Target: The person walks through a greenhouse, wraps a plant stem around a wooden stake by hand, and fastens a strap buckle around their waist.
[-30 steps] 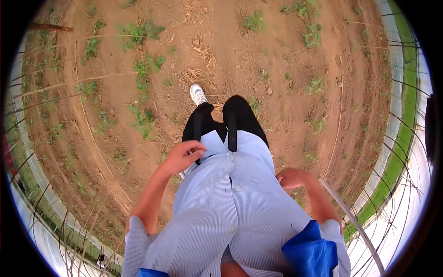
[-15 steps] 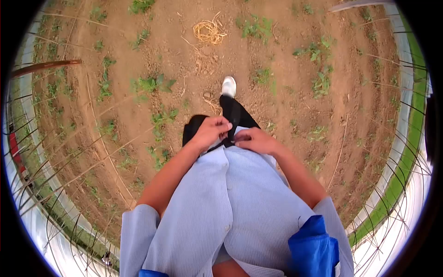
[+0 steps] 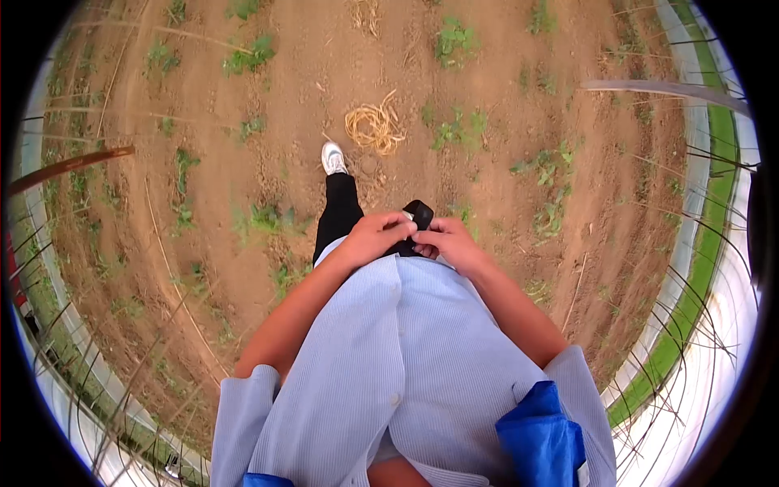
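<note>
Both my hands meet in front of my waist, just beyond the hem of the light blue striped shirt. My left hand has its fingers pinched on a black strap, which forms a loop above the fingertips. From the other side my right hand closes on the same strap, its fingertips touching or nearly touching those of my left hand. A small pale spot shows between the fingers; what it is cannot be made out. The lower part of the strap is hidden behind the hands.
Brown soil has rows of green plants. A coil of dry straw-like strands lies ahead of my white shoe. A brown curved rod shows at left, a pale one at right. Blue cloth hangs by the shirt.
My hands were apart, then came together at the waist; now they are closed on the strap, which is raised into a loop. The straw coil has moved nearer as I step forward.
</note>
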`<state>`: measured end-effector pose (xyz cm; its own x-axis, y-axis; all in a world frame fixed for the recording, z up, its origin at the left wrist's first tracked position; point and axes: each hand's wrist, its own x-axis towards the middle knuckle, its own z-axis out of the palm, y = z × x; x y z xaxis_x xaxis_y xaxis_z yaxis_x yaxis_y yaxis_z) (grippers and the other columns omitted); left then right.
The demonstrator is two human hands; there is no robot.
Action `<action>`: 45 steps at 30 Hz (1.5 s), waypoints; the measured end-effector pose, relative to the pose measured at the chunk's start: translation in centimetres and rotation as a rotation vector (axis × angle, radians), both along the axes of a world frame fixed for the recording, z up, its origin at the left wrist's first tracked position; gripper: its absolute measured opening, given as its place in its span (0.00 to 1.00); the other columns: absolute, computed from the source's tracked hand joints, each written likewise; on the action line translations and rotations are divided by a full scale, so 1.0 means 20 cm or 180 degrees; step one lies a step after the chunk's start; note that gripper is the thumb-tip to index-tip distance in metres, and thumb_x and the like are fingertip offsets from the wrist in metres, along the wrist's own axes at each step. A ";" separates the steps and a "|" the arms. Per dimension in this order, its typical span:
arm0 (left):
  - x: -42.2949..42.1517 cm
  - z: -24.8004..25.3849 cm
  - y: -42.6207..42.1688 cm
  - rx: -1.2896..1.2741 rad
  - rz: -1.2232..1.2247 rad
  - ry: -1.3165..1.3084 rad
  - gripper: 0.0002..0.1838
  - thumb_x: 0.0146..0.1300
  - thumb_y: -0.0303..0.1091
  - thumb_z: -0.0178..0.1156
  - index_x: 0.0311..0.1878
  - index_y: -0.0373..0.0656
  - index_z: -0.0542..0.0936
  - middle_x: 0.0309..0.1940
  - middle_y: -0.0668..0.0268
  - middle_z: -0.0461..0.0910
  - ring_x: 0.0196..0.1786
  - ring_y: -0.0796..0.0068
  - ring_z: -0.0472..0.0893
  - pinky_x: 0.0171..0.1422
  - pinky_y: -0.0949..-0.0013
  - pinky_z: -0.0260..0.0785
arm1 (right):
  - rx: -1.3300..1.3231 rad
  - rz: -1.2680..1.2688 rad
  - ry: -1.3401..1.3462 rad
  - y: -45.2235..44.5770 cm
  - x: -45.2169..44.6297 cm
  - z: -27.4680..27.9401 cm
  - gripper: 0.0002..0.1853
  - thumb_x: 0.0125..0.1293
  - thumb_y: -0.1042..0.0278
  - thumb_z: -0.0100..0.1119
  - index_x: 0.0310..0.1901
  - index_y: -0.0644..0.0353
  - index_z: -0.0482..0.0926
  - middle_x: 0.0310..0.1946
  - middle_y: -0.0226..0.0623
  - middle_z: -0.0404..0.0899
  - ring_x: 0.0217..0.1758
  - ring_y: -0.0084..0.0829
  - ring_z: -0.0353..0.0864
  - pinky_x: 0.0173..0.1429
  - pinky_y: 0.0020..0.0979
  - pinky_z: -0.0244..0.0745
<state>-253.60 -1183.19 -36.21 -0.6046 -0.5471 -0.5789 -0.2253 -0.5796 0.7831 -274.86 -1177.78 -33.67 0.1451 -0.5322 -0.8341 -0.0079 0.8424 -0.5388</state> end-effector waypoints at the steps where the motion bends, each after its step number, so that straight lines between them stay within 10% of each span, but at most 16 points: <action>1: 0.09 -0.03 -0.13 -0.0102 -0.0355 -0.0074 0.21 0.65 0.45 0.75 0.52 0.37 0.86 0.40 0.63 0.88 0.42 0.73 0.85 0.52 0.66 0.78 | -0.0043 -0.0035 0.0111 -0.16 0.04 0.00 0.10 0.68 0.63 0.70 0.36 0.61 0.83 0.29 0.34 0.86 0.30 0.24 0.83 0.36 0.27 0.77; 18: 0.06 -0.06 -2.32 0.0101 0.0262 0.0041 0.18 0.58 0.30 0.81 0.48 0.34 0.87 0.40 0.64 0.89 0.42 0.79 0.87 0.50 0.71 0.80 | -0.0027 -0.0286 -0.0043 -2.54 -0.05 -0.13 0.13 0.71 0.60 0.66 0.32 0.59 0.79 0.27 0.37 0.85 0.27 0.26 0.82 0.35 0.29 0.76; 26: -0.22 0.11 -3.26 0.0107 0.0313 -0.0063 0.24 0.54 0.31 0.83 0.53 0.33 0.86 0.38 0.64 0.89 0.42 0.77 0.87 0.50 0.72 0.79 | 0.0768 -0.2205 -0.1480 -3.55 -0.27 0.06 0.16 0.80 0.59 0.51 0.48 0.66 0.79 0.44 0.44 0.87 0.48 0.43 0.87 0.60 0.44 0.79; 31: -0.32 0.13 -3.97 -0.0074 -0.0640 -0.0640 0.23 0.56 0.41 0.83 0.48 0.36 0.90 0.33 0.64 0.88 0.36 0.80 0.83 0.43 0.71 0.75 | 0.0898 -0.2503 -0.1669 -4.12 -0.31 -0.09 0.12 0.79 0.61 0.52 0.38 0.54 0.65 0.24 0.31 0.70 0.23 0.27 0.64 0.39 0.40 0.72; 45: -0.11 0.06 -5.91 -0.0918 -0.1011 -0.0411 0.28 0.55 0.55 0.80 0.43 0.37 0.89 0.33 0.53 0.88 0.38 0.56 0.88 0.45 0.64 0.79 | 0.1352 -0.2611 -0.1405 -6.00 -0.16 -0.04 0.11 0.76 0.66 0.54 0.35 0.51 0.63 0.22 0.29 0.65 0.21 0.25 0.59 0.34 0.36 0.67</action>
<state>-255.74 -1301.45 -35.04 -0.7014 -0.4962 -0.5116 -0.4634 -0.2279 0.8563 -278.09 -1297.84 -34.38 0.2091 -0.2788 -0.9373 0.7837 0.6210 -0.0099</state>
